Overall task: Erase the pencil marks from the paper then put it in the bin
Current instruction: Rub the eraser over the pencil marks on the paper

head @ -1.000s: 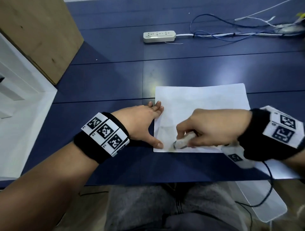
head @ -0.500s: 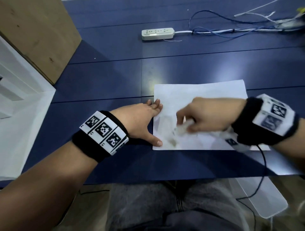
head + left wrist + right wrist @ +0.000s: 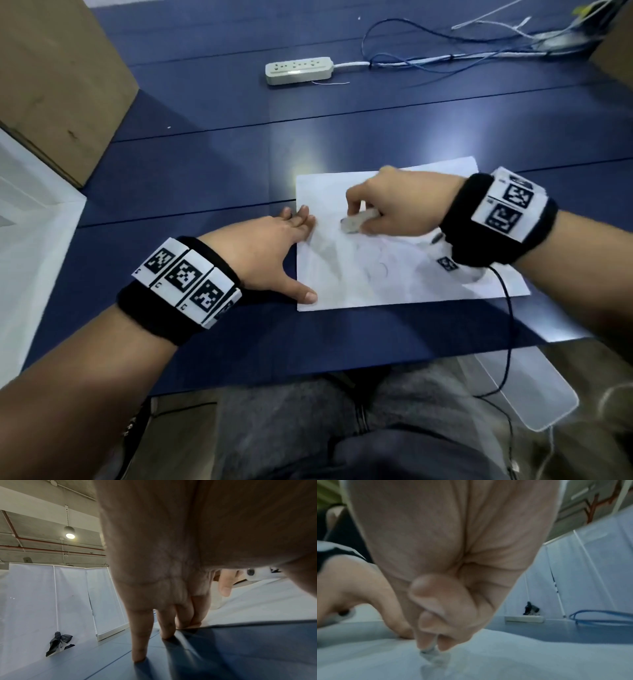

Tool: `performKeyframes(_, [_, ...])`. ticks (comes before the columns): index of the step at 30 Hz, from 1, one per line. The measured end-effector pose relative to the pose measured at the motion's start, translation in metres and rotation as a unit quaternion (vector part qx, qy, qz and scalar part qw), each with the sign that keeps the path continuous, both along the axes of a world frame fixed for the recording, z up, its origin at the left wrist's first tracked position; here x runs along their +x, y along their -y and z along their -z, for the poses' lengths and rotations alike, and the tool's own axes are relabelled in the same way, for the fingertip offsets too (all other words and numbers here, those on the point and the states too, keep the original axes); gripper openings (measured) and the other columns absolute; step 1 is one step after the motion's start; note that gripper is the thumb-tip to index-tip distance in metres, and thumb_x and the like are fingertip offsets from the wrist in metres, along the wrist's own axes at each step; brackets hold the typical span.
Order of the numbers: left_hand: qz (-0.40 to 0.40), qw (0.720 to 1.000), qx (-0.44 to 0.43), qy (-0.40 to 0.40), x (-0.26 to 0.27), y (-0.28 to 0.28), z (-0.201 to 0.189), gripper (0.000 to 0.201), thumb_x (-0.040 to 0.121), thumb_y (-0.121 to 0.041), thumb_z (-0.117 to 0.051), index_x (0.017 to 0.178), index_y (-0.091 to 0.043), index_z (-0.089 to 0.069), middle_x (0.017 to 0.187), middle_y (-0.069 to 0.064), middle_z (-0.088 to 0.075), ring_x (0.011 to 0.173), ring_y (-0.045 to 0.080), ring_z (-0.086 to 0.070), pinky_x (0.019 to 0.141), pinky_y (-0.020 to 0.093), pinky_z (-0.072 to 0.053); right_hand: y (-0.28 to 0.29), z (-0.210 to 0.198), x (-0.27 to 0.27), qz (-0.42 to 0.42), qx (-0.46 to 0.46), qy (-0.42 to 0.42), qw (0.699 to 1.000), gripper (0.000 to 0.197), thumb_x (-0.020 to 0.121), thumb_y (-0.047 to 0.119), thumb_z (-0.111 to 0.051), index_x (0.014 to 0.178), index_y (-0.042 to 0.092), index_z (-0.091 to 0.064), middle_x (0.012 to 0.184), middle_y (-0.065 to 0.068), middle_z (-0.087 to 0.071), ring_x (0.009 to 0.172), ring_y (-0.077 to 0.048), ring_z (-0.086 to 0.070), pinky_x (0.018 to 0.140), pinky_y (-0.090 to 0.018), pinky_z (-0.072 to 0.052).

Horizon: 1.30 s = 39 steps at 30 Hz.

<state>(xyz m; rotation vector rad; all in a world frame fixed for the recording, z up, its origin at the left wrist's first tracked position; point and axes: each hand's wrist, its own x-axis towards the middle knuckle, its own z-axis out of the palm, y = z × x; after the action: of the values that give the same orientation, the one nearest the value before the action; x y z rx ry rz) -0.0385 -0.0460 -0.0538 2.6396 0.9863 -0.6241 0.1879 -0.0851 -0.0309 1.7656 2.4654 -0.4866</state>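
Note:
A white sheet of paper [image 3: 404,274] with faint pencil marks lies on the blue table [image 3: 205,164]. My left hand [image 3: 270,253] lies flat with straight fingers, pressing the sheet's left edge; its fingertips [image 3: 139,655] touch the table and paper [image 3: 257,601]. My right hand [image 3: 394,205] pinches a white eraser [image 3: 359,221] and holds its tip against the upper left part of the sheet. In the right wrist view the eraser [image 3: 433,654] meets the paper [image 3: 505,655] under my curled fingers. No bin is recognisable in any view.
A white power strip [image 3: 299,70] and loose blue and white cables [image 3: 445,61] lie at the table's far side. A wooden panel [image 3: 58,85] stands at the left. A clear plastic piece [image 3: 524,394] juts past the near right table edge.
My right hand has carried the eraser from the sheet's near left corner up toward its far left part. The left hand has stayed pressed on the left edge.

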Motion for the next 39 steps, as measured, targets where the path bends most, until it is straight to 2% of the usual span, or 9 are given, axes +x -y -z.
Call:
performKeyframes(2, [-0.003,1.000,0.000,0.001,-0.002,-0.001,0.001,0.124,0.066,-0.078,-0.063,0.155,-0.023,0.003,0.161,-0.009,0.011,0.148,0.008,0.005,0.120,0.028,-0.013,-0.002,-0.001,0.004,0.016,0.005,-0.007,1.000,0.026,0.092,0.039,-0.056,0.106,0.019,-0.063,0.073,0.005,-0.059,0.074,-0.009,-0.049,0.069,-0.035,-0.048])
performKeyframes(8, [-0.002,1.000,-0.003,0.001,-0.001,-0.002,0.003,0.126,0.065,-0.078,-0.063,0.155,-0.023,0.005,0.161,-0.009,0.011,0.148,0.008,0.006,0.121,0.028,-0.012,0.025,0.002,-0.015,-0.118,-0.099,-0.038,0.987,0.022,0.084,0.031,-0.067,0.105,0.025,-0.068,0.076,0.005,-0.066,0.069,-0.009,-0.057,0.069,-0.029,-0.048])
performKeyframes(14, [-0.002,1.000,0.002,0.006,-0.002,-0.001,0.003,0.124,0.066,-0.078,-0.064,0.156,-0.022,0.001,0.162,-0.008,0.008,0.149,0.010,0.003,0.120,0.029,-0.013,-0.010,0.002,0.006,0.015,0.013,-0.001,1.000,0.024,0.088,0.035,-0.058,0.106,0.021,-0.064,0.074,0.007,-0.058,0.070,-0.009,-0.051,0.075,-0.040,-0.054])
performKeyframes(20, [-0.006,1.000,-0.005,0.002,-0.002,-0.002,0.003,0.126,0.065,-0.078,-0.064,0.155,-0.022,0.004,0.161,-0.009,0.011,0.149,0.010,0.005,0.121,0.033,-0.014,0.031,-0.005,-0.014,-0.117,-0.132,-0.025,0.984,0.017,0.084,0.030,-0.066,0.101,0.028,-0.067,0.074,0.005,-0.066,0.067,-0.012,-0.059,0.066,-0.029,-0.050])
performKeyframes(23, [-0.002,1.000,-0.003,0.002,-0.001,-0.002,0.002,0.125,0.066,-0.078,-0.064,0.155,-0.022,0.003,0.161,-0.008,0.010,0.149,0.011,0.004,0.121,0.032,-0.014,0.005,-0.003,-0.006,-0.049,-0.045,-0.006,0.998,0.018,0.085,0.031,-0.063,0.101,0.026,-0.068,0.069,0.009,-0.061,0.067,-0.004,-0.055,0.069,-0.030,-0.051])
performKeyframes(26, [-0.003,1.000,-0.001,0.001,0.000,-0.002,0.002,0.125,0.065,-0.078,-0.064,0.156,-0.021,0.001,0.162,-0.007,0.008,0.149,0.011,0.003,0.121,0.033,-0.014,-0.008,-0.001,0.004,0.024,-0.001,-0.005,1.000,0.029,0.086,0.043,-0.052,0.102,0.023,-0.065,0.071,0.007,-0.060,0.077,-0.018,-0.057,0.073,-0.038,-0.054])
performKeyframes(29, [-0.005,1.000,-0.002,0.002,-0.001,-0.002,0.003,0.126,0.065,-0.078,-0.064,0.156,-0.021,0.002,0.161,-0.008,0.009,0.149,0.011,0.004,0.121,0.034,-0.015,0.015,-0.002,-0.001,-0.062,-0.048,-0.026,0.997,0.020,0.085,0.031,-0.064,0.104,0.023,-0.067,0.077,0.004,-0.066,0.070,-0.015,-0.054,0.068,-0.028,-0.046])
performKeyframes(33, [-0.002,1.000,-0.004,0.002,-0.001,-0.002,0.004,0.126,0.066,-0.077,-0.065,0.156,-0.019,0.002,0.161,-0.007,0.010,0.149,0.012,0.004,0.121,0.032,-0.013,0.030,-0.003,-0.008,-0.113,-0.108,-0.034,0.987,0.014,0.086,0.034,-0.068,0.098,0.029,-0.067,0.069,0.009,-0.064,0.063,0.003,-0.054,0.057,-0.011,-0.038])
performKeyframes(39, [-0.009,1.000,-0.005,0.004,0.000,0.000,0.001,0.124,0.066,-0.076,-0.066,0.156,-0.022,0.001,0.161,-0.008,0.010,0.149,0.010,0.004,0.121,0.029,-0.011,-0.003,0.000,0.004,0.010,0.003,-0.011,1.000,0.029,0.085,0.040,-0.055,0.105,0.022,-0.066,0.070,0.009,-0.058,0.073,-0.015,-0.052,0.071,-0.033,-0.049])
